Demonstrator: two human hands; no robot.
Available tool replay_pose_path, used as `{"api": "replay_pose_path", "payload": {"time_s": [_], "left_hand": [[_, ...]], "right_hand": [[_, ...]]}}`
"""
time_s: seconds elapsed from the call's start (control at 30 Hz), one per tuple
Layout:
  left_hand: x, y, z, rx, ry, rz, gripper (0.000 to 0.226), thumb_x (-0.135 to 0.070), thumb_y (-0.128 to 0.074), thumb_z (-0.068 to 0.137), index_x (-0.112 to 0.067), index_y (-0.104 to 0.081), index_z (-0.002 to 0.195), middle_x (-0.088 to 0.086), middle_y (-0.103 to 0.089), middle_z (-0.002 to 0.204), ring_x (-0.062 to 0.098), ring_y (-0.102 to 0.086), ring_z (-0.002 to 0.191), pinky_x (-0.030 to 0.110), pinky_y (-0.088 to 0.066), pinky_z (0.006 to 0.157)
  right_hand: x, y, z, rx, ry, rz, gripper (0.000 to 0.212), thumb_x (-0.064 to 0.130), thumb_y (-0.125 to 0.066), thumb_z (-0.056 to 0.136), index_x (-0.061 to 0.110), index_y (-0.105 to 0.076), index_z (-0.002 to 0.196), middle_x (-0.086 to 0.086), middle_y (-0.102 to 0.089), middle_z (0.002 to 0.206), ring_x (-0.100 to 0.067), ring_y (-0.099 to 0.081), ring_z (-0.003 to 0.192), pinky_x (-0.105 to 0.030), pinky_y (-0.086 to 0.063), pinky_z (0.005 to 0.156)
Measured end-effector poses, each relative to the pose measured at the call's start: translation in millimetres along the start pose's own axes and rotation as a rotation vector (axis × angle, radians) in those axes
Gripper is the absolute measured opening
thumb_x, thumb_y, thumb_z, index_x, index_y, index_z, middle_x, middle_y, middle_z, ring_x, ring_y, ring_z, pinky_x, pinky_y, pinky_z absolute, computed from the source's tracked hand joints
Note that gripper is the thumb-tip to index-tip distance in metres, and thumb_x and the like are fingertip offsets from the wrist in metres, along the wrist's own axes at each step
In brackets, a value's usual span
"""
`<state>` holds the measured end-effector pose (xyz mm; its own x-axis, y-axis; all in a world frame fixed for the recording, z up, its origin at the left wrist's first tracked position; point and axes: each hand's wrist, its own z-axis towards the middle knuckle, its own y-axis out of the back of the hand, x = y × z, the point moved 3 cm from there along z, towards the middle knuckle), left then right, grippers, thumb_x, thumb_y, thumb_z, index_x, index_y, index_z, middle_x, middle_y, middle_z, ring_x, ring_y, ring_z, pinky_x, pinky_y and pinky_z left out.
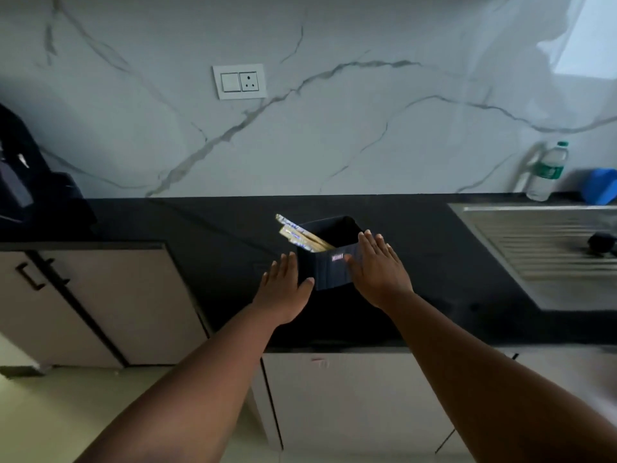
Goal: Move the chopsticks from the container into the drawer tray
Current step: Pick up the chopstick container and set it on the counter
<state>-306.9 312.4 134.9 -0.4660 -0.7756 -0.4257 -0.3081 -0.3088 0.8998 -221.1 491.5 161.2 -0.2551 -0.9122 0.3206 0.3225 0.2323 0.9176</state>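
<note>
A dark fabric container (329, 269) stands on the black counter (200, 225), near its front edge. Several wrapped chopsticks (300, 233) lean out of its top toward the left. My left hand (283, 289) is at the container's left side with straight fingers, the thumb against its front wall. My right hand (379, 272) is at the right side, fingers straight, the thumb touching the front near a small label. Neither hand holds anything. The drawer tray is not in view.
White cabinet fronts (350, 396) sit under the counter, and a lower cabinet with black handles (33, 275) stands at the left. A steel sink drainboard (541, 242) lies at the right, with a water bottle (547, 172) and a blue object (601, 185) behind it.
</note>
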Motion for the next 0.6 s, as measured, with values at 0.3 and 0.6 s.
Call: {"api": "replay_pose_path", "payload": {"time_s": [0.3, 0.6], "left_hand": [[12.5, 6.7, 80.1, -0.313, 0.343, -1.020, 0.037, -0.024, -0.032, 0.100, -0.011, -0.055, 0.125, 0.010, -0.054, 0.134, 0.023, -0.049, 0.121, 0.034, -0.034, 0.104], [4.4, -21.2, 126.4, -0.088, 0.330, -1.357, 0.039, -0.026, -0.034, 0.102, -0.015, -0.070, 0.090, 0.003, -0.076, 0.087, 0.020, -0.072, 0.083, 0.033, -0.057, 0.073]], "right_hand": [[-44.0, -6.5, 63.0, -0.185, -0.259, 0.509, 0.053, 0.051, -0.043, 0.097, 0.025, -0.044, 0.143, 0.001, -0.046, 0.149, -0.022, -0.039, 0.139, -0.037, -0.036, 0.106], [-48.4, -46.6, 124.4, 0.273, -0.683, 1.370, 0.064, 0.067, -0.054, 0.084, 0.012, -0.071, 0.111, -0.014, -0.074, 0.110, -0.032, -0.071, 0.100, -0.041, -0.054, 0.087]]}}
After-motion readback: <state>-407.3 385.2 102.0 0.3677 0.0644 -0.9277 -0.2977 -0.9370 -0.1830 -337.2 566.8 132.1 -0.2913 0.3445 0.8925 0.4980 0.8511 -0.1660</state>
